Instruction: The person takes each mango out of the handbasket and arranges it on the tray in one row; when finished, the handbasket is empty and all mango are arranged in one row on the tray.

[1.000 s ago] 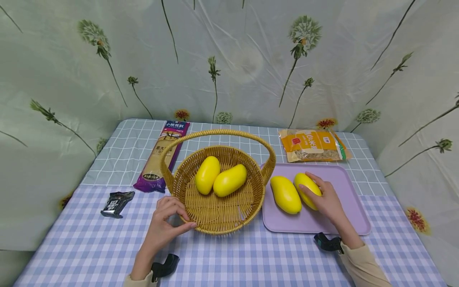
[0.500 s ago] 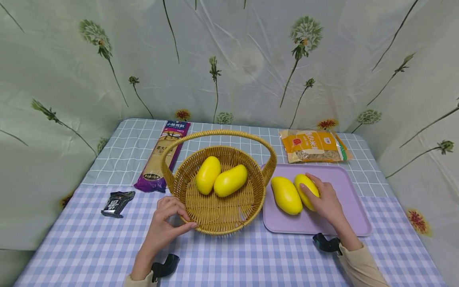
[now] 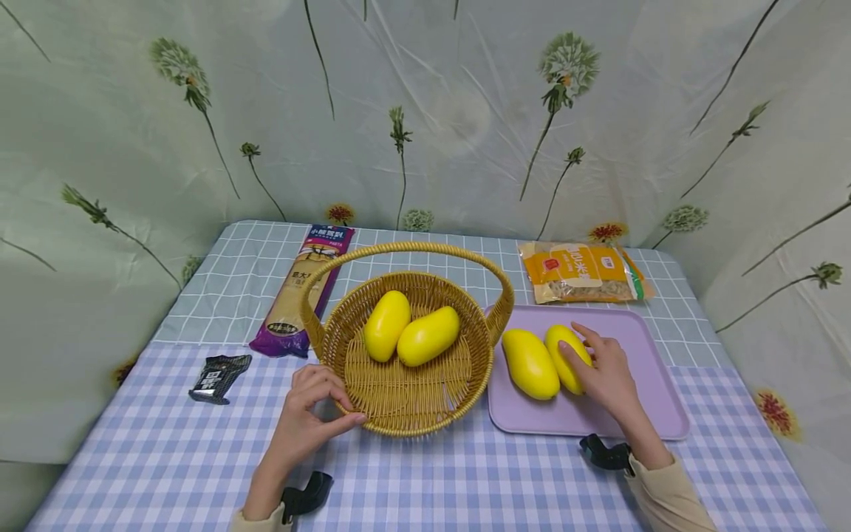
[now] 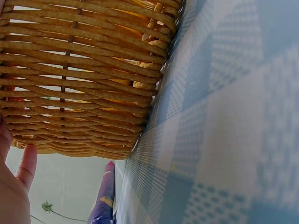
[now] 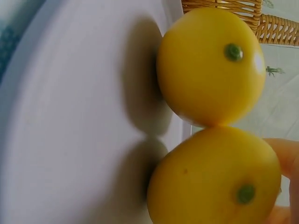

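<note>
My left hand (image 3: 307, 406) pinches the near-left rim of a round wicker basket (image 3: 412, 403) with a tall arched handle. Inside the basket lie two yellow mangoes, one upright-angled mango (image 3: 387, 325) and one slanted mango (image 3: 428, 336). On a lilac tray (image 3: 638, 399) to the right rest two more, side by side: a left mango (image 3: 530, 363) and a right mango (image 3: 560, 362). My right hand (image 3: 605, 373) has its thumb and fingers about the right mango. Up close in the right wrist view, the held mango (image 5: 210, 182) touches its neighbour (image 5: 205, 65); the hand is mostly out of frame.
Behind the basket's left side lies a purple pasta packet (image 3: 295, 295). A small black packet (image 3: 218, 378) is at the left. An orange bag of grain (image 3: 585, 273) lies behind the tray. A checked cloth (image 3: 425, 488) covers the table before a flowered curtain (image 3: 465, 162).
The right mango has shifted slightly leftward against its neighbour, and the right hand's fingers have spread a little. The left hand keeps its place on the basket rim.
</note>
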Motion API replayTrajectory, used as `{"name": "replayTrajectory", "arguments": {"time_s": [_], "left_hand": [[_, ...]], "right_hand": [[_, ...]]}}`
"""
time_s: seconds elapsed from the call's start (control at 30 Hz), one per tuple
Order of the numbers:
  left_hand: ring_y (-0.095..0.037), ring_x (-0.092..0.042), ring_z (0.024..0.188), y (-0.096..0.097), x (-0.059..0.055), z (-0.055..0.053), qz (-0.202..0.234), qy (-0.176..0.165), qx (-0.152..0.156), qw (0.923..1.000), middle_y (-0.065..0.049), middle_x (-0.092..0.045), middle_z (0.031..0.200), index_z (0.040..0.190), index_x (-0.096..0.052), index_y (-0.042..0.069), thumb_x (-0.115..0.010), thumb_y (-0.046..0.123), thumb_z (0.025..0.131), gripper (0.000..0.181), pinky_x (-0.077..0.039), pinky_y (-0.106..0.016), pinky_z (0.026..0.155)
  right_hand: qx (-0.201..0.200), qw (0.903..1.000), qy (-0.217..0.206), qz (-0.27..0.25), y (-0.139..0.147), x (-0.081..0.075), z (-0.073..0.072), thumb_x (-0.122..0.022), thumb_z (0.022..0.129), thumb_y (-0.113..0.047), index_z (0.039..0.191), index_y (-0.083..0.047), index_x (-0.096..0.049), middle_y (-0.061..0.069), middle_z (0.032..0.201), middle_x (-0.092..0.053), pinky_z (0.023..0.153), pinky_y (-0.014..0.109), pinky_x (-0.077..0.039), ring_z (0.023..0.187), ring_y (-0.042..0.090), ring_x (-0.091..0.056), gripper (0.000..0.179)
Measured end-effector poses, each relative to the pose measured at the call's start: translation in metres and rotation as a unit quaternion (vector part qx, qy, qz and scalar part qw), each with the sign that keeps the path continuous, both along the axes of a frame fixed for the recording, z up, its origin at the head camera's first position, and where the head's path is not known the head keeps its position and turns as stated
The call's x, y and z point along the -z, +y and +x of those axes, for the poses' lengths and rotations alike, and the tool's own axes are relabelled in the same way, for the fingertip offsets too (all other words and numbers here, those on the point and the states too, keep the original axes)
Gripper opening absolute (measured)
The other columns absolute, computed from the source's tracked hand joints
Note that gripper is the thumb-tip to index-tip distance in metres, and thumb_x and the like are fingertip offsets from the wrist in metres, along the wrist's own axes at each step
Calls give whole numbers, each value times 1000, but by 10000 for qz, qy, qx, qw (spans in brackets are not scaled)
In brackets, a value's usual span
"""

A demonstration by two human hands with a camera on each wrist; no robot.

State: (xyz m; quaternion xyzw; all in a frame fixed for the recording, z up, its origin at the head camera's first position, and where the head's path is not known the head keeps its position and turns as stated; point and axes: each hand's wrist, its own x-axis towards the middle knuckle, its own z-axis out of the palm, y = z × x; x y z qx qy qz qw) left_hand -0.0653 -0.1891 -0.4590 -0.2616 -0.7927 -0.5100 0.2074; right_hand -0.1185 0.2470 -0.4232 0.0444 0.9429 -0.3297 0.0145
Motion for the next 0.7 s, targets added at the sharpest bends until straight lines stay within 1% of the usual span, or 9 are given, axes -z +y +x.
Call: {"name": "replayTrajectory", "arguments": {"time_s": [0.07, 0.13, 0.2, 0.27, 0.37, 0.47, 0.53, 0.6, 0.7], "left_hand": [[-15, -46, 89, 0, -1, 0, 2, 5, 7, 10000, 5, -60, 82, 74, -63, 24, -90, 4, 54, 39, -21, -33, 94], [-15, -46, 89, 1, -4, 1, 5, -21, -2, 10000, 6, -60, 81, 73, -63, 23, -90, 2, 53, 40, -22, -32, 93], [-14, -46, 88, 4, -11, 2, 18, -26, -9, 10000, 5, -59, 80, 72, -62, 21, -89, -2, 53, 40, -22, -32, 93], [-14, -46, 86, 7, -19, 5, 39, -10, 0, 10000, 4, -59, 79, 71, -62, 19, -87, -5, 52, 40, -23, -31, 92], [-15, -46, 85, 11, -31, 8, 47, 22, 11, 10000, 3, -58, 78, 70, -61, 16, -86, -8, 51, 40, -23, -31, 91], [-16, -46, 85, 12, -36, 9, 39, 40, 7, 10000, 3, -58, 77, 69, -61, 15, -86, -8, 51, 39, -24, -31, 91], [-16, -46, 85, 13, -37, 9, 36, 47, 4, 10000, 2, -58, 77, 69, -60, 15, -86, -8, 51, 39, -24, -31, 91], [-16, -46, 85, 12, -36, 9, 45, 52, 6, 10000, 2, -59, 77, 69, -60, 15, -86, -8, 50, 39, -23, -31, 91], [-16, -46, 85, 12, -35, 8, 43, 53, 11, 10000, 2, -59, 77, 69, -60, 15, -86, -8, 50, 39, -23, -32, 92]], "right_hand": [[27, 9996, 277, 3, 0, 0, 2, -50, 96, -44, 139, 1, -42, 30, 117, -41, 81, 54, -35, 102, 42, -39, 63], [66, 9978, 660, -12, 0, -1, 4, -54, 95, -39, 135, 2, -46, 29, 118, -43, 82, 54, -34, 104, 42, -39, 57], [131, 9941, 1078, -43, -2, -1, 5, -57, 95, -33, 131, 2, -51, 28, 117, -44, 79, 51, -33, 103, 41, -39, 51], [207, 9890, 1466, -44, -5, -2, 7, -60, 93, -28, 127, 1, -56, 26, 116, -46, 75, 46, -33, 101, 39, -39, 45], [197, 9760, 2159, -209, -10, -5, 11, -66, 90, -18, 119, 0, -62, 22, 112, -51, 72, 39, -30, 99, 35, -41, 34], [-124, 9562, 2896, -416, -19, -10, 14, -71, 84, -7, 109, -1, -67, 17, 106, -57, 73, 33, -30, 96, 31, -44, 26], [-441, 9433, 3246, -527, -26, -14, 16, -72, 81, -2, 104, 0, -68, 14, 103, -60, 75, 29, -30, 95, 28, -46, 23], [-754, 9347, 3420, -611, -34, -19, 18, -73, 79, 0, 101, -1, -69, 11, 102, -61, 75, 27, -32, 94, 25, -48, 22], [-1153, 9302, 3398, -768, -48, -25, 20, -73, 78, -1, 101, -3, -70, 7, 104, -60, 79, 25, -35, 99, 22, -50, 23]]}}
